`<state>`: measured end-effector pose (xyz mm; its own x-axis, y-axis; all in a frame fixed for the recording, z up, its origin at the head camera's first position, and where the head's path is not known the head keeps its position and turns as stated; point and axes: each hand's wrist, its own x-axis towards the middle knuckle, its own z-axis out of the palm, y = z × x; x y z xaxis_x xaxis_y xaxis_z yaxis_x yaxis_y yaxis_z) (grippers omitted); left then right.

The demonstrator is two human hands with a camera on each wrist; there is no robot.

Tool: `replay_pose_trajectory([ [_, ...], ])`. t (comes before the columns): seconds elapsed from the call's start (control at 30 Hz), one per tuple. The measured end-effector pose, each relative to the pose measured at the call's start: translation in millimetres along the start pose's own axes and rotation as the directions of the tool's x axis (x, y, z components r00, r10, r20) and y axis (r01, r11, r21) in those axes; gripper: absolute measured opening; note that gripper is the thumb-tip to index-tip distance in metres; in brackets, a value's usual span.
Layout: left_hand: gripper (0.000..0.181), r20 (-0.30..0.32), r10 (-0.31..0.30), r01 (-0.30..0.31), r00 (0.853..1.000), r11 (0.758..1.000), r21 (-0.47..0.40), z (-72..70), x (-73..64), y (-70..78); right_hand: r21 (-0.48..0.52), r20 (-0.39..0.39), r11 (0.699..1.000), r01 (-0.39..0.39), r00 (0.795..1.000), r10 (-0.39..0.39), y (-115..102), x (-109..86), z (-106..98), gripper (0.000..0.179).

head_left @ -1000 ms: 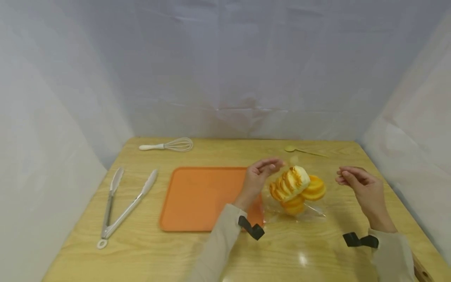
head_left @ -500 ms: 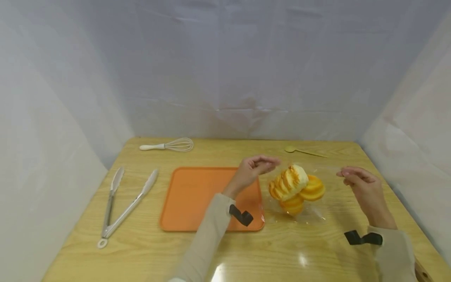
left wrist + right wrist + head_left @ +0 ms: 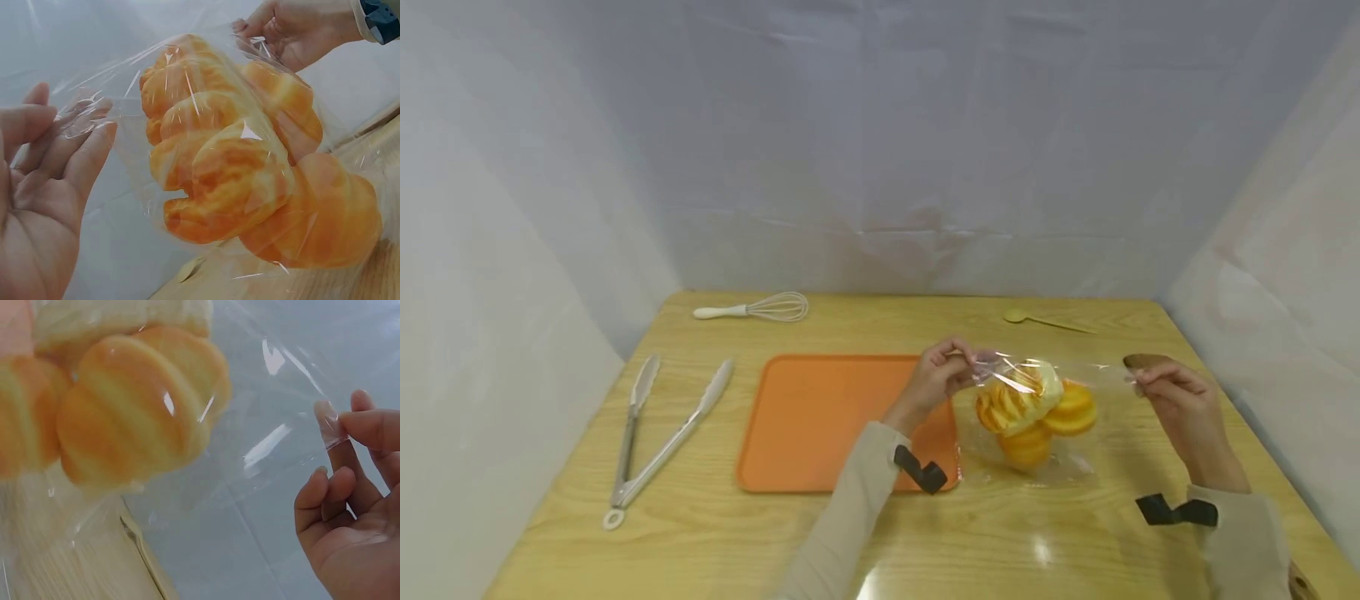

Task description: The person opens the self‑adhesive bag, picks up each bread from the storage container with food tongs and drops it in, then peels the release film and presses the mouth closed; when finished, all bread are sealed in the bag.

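A clear plastic bag (image 3: pixel 269 450) is stretched between my two hands above the table's right half. Inside it I see a ridged loaf of bread (image 3: pixel 1017 398) and two round striped rolls, one roll (image 3: pixel 1072 408) at the right and another roll (image 3: pixel 1026 448) lower down. My left hand (image 3: pixel 931 383) pinches the bag's upper left corner between thumb and fingers. At the upper right corner, my right hand (image 3: pixel 1187 408) pinches the film with thumb and index finger; the right wrist view shows its other fingers loosely bent.
An orange tray (image 3: pixel 820 429) lies left of the bag, partly under my left forearm. Steel tongs (image 3: pixel 662 459) lie spread at the far left. A whisk (image 3: pixel 737 312) and a gold spoon (image 3: pixel 1017 317) lie along the back edge. A wooden piece (image 3: pixel 1300 581) shows at the lower right.
My left hand moved left, then slightly back right and down. The bag's top edge, hard to see before, is now pulled taut, and the breads have shifted slightly down.
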<state>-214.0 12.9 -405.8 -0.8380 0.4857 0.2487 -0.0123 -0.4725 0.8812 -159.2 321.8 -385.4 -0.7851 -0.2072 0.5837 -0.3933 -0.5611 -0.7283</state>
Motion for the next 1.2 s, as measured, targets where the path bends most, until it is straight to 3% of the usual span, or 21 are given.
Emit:
replay_pose_trajectory([
  [0.17,0.029,-0.012,0.048,-0.049,0.999,0.999,-0.012,2.2,-0.2,1.1,-0.051,0.059,0.995,0.085,0.995,-0.082,5,2.9,2,0.044],
  [0.27,0.025,-0.078,0.062,-0.057,0.995,0.996,0.067,7.5,0.4,3.6,-0.205,0.014,0.974,0.101,0.995,-0.100,6,2.6,7,0.041],
  [0.4,0.023,-0.139,0.065,-0.038,0.988,0.981,0.192,14.1,2.5,7.7,-0.400,-0.146,0.916,-0.010,0.988,-0.053,5,0.1,16,0.026],
  [0.47,0.020,-0.150,0.076,-0.040,0.986,0.972,0.230,15.3,3.6,8.7,-0.430,-0.219,0.899,-0.083,0.976,-0.015,3,-1.7,17,0.027],
  [0.53,0.014,-0.169,0.078,-0.035,0.983,0.969,0.244,15.4,4.0,9.3,-0.465,-0.245,0.876,-0.131,0.969,0.015,0,-3.0,17,0.030],
  [0.57,0.010,-0.177,0.081,-0.034,0.981,0.967,0.254,15.4,4.0,9.3,-0.516,-0.241,0.843,-0.152,0.970,0.028,-2,-3.4,16,0.032],
  [0.63,0.006,-0.183,0.082,-0.030,0.980,0.963,0.270,15.7,3.4,9.4,-0.666,-0.240,0.715,-0.212,0.969,0.064,-7,-2.4,19,0.037],
  [0.67,0.008,-0.178,0.081,-0.029,0.981,0.960,0.278,16.3,3.1,9.4,-0.738,-0.231,0.636,-0.224,0.970,0.074,-9,0.0,23,0.038],
  [0.73,0.011,-0.153,0.077,-0.031,0.985,0.959,0.283,18.1,2.8,9.0,-0.883,-0.183,0.428,-0.191,0.981,0.060,-10,7.3,34,0.039],
  [0.77,0.012,-0.134,0.075,-0.035,0.988,0.959,0.282,19.3,2.9,8.6,-0.926,-0.154,0.342,-0.162,0.987,0.050,-9,12.3,42,0.040],
  [0.8,0.013,-0.112,0.075,-0.041,0.991,0.958,0.283,21.0,3.2,8.4,-0.951,-0.114,0.282,-0.123,0.992,0.048,-7,18.2,50,0.040],
  [0.9,0.014,-0.046,0.074,-0.058,0.996,0.957,0.285,27.0,4.6,8.8,-0.976,0.061,0.211,0.047,0.996,0.061,2,37.3,72,0.037],
  [0.97,0.014,-0.011,0.081,-0.074,0.997,0.953,0.295,30.9,4.9,9.8,-0.973,0.147,0.198,0.118,0.980,0.137,6,48.5,83,0.034],
  [1.07,0.017,0.022,0.103,-0.105,0.994,0.945,0.309,34.0,4.3,11.1,-0.980,0.150,0.175,0.099,0.941,0.304,9,59.1,91,0.031],
  [1.2,0.024,0.019,0.125,-0.125,0.992,0.949,0.291,33.7,1.4,10.4,-0.990,0.044,0.137,-0.022,0.887,0.461,7,61.8,93,0.036],
])
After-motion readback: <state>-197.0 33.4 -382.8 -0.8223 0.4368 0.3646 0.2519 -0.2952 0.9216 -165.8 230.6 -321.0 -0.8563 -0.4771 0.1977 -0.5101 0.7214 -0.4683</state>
